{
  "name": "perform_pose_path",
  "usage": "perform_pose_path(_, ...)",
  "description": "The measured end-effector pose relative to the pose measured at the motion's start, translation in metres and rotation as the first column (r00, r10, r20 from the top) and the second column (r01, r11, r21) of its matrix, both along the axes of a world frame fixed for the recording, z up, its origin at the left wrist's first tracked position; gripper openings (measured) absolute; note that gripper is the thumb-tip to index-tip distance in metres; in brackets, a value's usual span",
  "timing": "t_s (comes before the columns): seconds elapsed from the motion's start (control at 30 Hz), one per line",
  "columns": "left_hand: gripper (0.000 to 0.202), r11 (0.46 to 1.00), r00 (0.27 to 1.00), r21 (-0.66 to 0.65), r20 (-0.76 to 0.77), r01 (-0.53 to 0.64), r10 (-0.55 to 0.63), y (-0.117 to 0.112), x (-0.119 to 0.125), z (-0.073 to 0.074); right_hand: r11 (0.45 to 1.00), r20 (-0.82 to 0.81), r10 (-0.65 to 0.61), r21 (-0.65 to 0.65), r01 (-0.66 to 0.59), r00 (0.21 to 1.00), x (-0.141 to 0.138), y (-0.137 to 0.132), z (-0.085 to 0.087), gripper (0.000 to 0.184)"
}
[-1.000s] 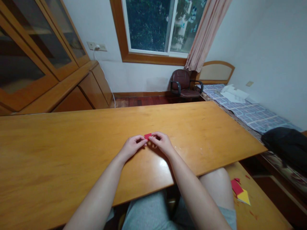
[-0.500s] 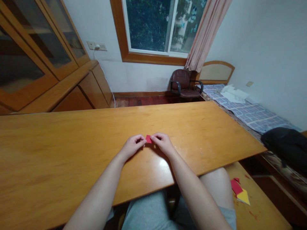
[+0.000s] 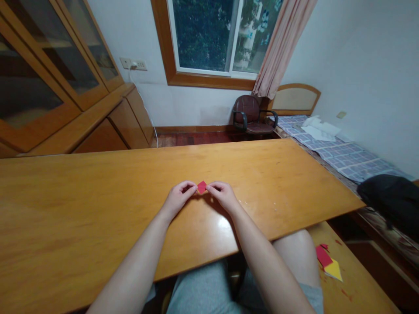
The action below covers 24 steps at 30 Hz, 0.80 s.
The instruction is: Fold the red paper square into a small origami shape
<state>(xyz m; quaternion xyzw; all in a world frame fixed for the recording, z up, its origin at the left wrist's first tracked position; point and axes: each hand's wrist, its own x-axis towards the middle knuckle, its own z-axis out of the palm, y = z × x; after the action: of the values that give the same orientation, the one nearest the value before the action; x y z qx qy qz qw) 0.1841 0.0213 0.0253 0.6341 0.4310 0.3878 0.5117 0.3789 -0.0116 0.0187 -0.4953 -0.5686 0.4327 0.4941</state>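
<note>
A small piece of red paper (image 3: 202, 187) is held between both of my hands, just above the middle of a long wooden table (image 3: 98, 196). My left hand (image 3: 178, 199) pinches its left corner with curled fingers. On the other side my right hand (image 3: 222, 195) pinches the right corner. The paper shows as a small diamond shape. Both forearms reach in from the bottom of the view.
Red and yellow paper pieces (image 3: 328, 262) lie on a low wooden bench at my right knee. A dark red chair (image 3: 250, 114) stands under the window. A bed with a black bag (image 3: 389, 198) runs along the right. Wooden cabinets (image 3: 65, 87) line the left wall.
The red paper has been turned between my fingertips, from a flat rectangle to a diamond shape. Both hands stayed in the same place on the table.
</note>
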Motion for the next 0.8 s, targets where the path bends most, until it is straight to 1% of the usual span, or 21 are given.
perform_pose_path(0.1, 0.027, 0.999, 0.999, 0.039, -0.048, 0.025, -0.023, 0.0008, -0.0004, -0.0015, 1.000, 0.031, 0.012, 0.018, -0.013, 0.999, 0.0005, -0.0007, 0.0021, 0.031)
perform_pose_path(0.2, 0.025, 0.995, 0.995, 0.098, -0.097, 0.005, 0.005, 0.0015, -0.0004, -0.0034, 0.999, 0.082, 0.021, 0.048, -0.025, 0.996, 0.0005, -0.0008, 0.0028, 0.030)
perform_pose_path(0.37, 0.023, 0.990, 0.996, 0.121, -0.049, -0.072, 0.078, 0.0027, -0.0011, -0.0041, 0.992, 0.179, 0.035, 0.111, -0.055, 0.983, -0.0006, 0.0000, 0.0002, 0.024)
perform_pose_path(0.53, 0.021, 0.968, 0.990, 0.223, -0.058, -0.115, 0.131, 0.0043, -0.0023, -0.0033, 0.989, 0.253, 0.068, 0.109, -0.098, 0.965, -0.0028, -0.0002, 0.0013, 0.019)
perform_pose_path(0.6, 0.021, 0.970, 0.989, 0.203, -0.036, -0.135, 0.146, 0.0044, -0.0015, -0.0038, 0.992, 0.247, 0.067, 0.090, -0.092, 0.967, -0.0037, -0.0003, 0.0013, 0.018)
perform_pose_path(0.67, 0.022, 0.979, 0.990, 0.148, -0.004, -0.140, 0.142, 0.0041, -0.0003, -0.0054, 0.996, 0.210, 0.058, 0.057, -0.071, 0.976, -0.0045, -0.0003, 0.0006, 0.019)
perform_pose_path(0.73, 0.023, 0.991, 0.994, 0.078, 0.018, -0.112, 0.111, 0.0033, 0.0010, -0.0075, 0.999, 0.160, 0.024, 0.034, -0.030, 0.987, -0.0050, 0.0000, -0.0004, 0.021)
perform_pose_path(0.8, 0.025, 0.997, 0.997, 0.016, 0.015, -0.072, 0.071, 0.0019, 0.0020, -0.0085, 0.999, 0.136, -0.022, 0.044, 0.016, 0.990, -0.0051, 0.0007, -0.0007, 0.020)
